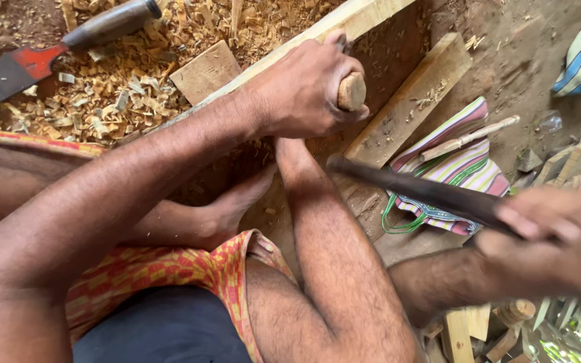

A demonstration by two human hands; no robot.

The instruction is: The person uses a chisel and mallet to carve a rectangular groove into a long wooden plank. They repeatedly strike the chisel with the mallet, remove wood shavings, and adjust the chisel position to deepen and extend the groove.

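Chisel (352, 91): only the round wooden butt shows, sticking out of your left hand (304, 87) past thumb and forefinger. Its long axis runs down through the fist, butt toward the camera, blade end hidden under your fingers against the long pale plank (344, 20). Left fingers are wrapped tight round the handle.

Your right hand (553, 245) is blurred, fingers closed round the near end of a dark bar (418, 191). The bar's long axis runs up-left from those fingers, its far tip pointing toward the chisel butt, just below and right of it, not touching.

A shorter plank (411, 101) lies right of your left fingers. A striped bag (458, 161) lies beyond the bar. Shavings (122, 81) and a saw (48, 50) lie left of the left hand.
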